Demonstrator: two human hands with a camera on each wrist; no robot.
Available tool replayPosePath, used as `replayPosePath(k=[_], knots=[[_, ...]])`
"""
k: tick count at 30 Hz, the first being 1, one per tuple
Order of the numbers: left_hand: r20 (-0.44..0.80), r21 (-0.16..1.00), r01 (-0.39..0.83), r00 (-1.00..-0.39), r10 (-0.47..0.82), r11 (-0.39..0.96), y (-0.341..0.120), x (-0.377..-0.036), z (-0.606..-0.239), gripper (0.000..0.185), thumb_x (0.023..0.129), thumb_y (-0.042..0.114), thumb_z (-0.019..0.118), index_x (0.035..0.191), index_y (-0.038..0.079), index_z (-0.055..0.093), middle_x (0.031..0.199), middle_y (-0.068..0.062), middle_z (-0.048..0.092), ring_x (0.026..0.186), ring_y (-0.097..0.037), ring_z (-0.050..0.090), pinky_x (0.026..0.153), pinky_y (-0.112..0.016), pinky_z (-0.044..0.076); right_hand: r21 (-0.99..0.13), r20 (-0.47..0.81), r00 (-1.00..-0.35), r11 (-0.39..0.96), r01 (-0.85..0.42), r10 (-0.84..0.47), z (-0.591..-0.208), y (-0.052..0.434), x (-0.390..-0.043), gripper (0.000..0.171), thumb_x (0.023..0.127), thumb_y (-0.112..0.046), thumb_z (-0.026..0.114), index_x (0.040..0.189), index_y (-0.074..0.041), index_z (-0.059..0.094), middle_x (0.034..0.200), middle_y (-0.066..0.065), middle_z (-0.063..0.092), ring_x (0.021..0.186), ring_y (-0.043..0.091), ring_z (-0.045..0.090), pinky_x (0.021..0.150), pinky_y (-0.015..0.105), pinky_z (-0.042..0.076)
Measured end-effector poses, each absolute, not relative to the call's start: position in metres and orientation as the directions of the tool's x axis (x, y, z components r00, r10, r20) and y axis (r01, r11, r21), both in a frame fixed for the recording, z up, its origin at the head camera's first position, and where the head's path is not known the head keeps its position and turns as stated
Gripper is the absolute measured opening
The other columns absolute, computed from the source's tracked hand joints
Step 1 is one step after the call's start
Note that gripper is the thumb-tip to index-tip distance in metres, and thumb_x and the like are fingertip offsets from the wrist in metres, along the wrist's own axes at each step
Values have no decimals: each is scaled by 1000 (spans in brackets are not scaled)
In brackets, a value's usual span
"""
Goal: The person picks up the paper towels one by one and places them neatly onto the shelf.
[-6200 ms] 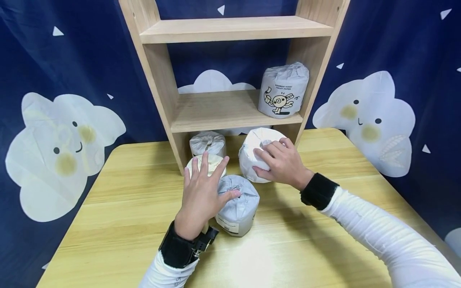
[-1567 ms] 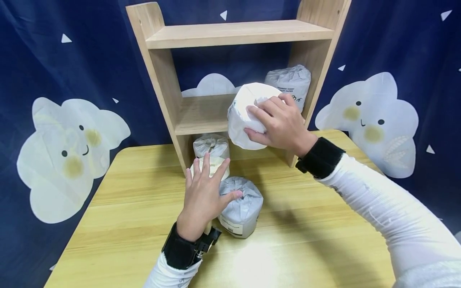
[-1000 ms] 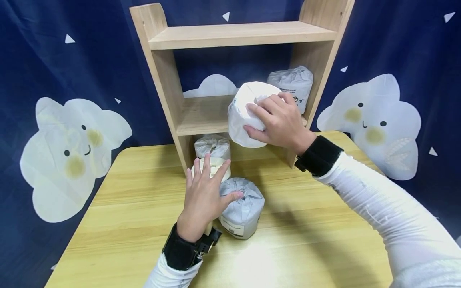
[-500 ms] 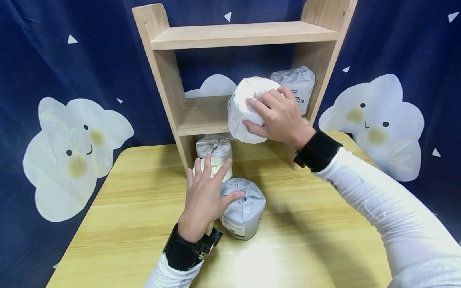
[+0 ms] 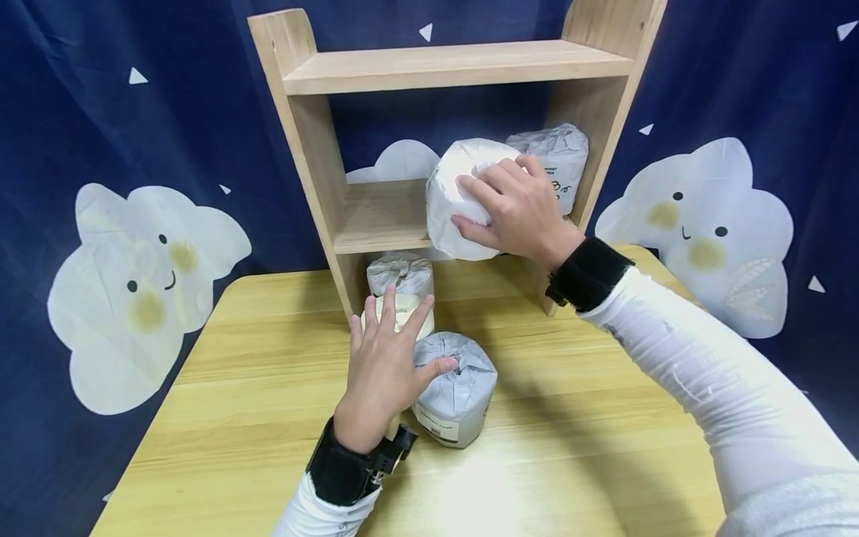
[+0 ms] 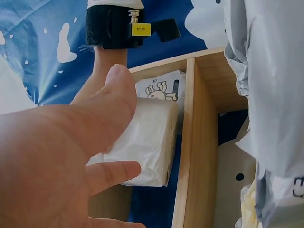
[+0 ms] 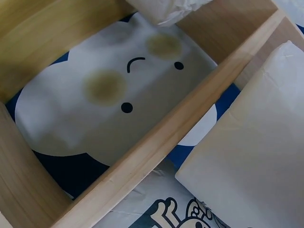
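My right hand grips a white-wrapped toilet paper roll by its top, holding it off the table in front of the middle shelf; its lower part shows in the right wrist view as a pale roll. With fingers spread, my left hand lies over a cream roll and beside a grey-wrapped roll on the table. Its thumb overlaps the grey roll's top; whether it touches cannot be told. The left wrist view shows the hand's palm side, with the held roll beyond.
A wooden shelf unit stands on the table. A printed grey roll sits at the right of the middle shelf, partly behind the held roll. Another wrapped roll stands in the bottom compartment at left. A blue curtain hangs behind.
My right hand has lifted the white toilet paper roll from low by the bottom compartment to the middle shelf's height, rising slightly in the last second. The left hand has stayed nearly still.
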State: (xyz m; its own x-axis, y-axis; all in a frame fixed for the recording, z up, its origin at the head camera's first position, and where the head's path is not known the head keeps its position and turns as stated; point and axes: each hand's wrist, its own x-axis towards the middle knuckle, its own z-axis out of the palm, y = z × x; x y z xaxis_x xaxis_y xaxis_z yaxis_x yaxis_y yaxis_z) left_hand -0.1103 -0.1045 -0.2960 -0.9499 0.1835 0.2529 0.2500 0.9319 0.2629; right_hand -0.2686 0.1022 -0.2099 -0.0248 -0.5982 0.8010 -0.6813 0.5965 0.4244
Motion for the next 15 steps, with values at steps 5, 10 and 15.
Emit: replayPosePath(k=[5,10,15], knots=[[256,262,250,-949,183,932,-104,-111,-297,88,76,65,68,150,27,39,157,-25,15,141,-52,11,109,-66,12,433,792,-37,603,-670,-609,-209,101,-272,48,90,-44,59,111,-1,69,90,16,66,81,37,59,72,50,40],[254,265,248,-950,180,932,-105,-111,-297,88,76,65,68,150,27,39,157,-25,16,141,-51,11,109,-65,11,429,788,-53,609,-668,-614,-207,100,-276,48,90,-44,59,112,-1,68,91,17,67,81,37,59,73,50,39],[255,271,251,-950,182,929,-105,-111,-298,88,76,66,68,150,27,39,157,-25,16,141,-52,11,109,-65,11,422,786,-65,611,-669,-615,-205,97,-281,49,91,-45,59,112,-1,68,92,17,67,83,37,59,73,49,39]])
